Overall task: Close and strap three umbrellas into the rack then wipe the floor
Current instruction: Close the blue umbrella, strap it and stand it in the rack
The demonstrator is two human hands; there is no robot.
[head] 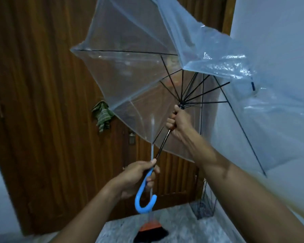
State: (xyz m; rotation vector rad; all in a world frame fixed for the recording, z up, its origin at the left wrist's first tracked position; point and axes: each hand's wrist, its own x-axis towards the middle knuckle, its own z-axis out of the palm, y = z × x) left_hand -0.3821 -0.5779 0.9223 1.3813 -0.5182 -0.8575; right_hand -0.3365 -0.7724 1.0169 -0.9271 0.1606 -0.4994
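Note:
A transparent umbrella (pixel 130 58) with black ribs is held up in front of me, its canopy half spread and partly folded over at the right. My left hand (pixel 139 174) grips the light-blue hooked handle (pixel 144 193) low in the view. My right hand (pixel 178 121) grips the black shaft just under the runner where the ribs meet. A wire umbrella rack (pixel 204 206) stands on the floor by the right wall.
A brown wooden door (pixel 42 102) fills the background, with a green striped cloth (pixel 102 114) hanging on it. A broom with an orange head and black bristles (pixel 150 230) leans near the door on the speckled floor (pixel 182 228). White wall on the right.

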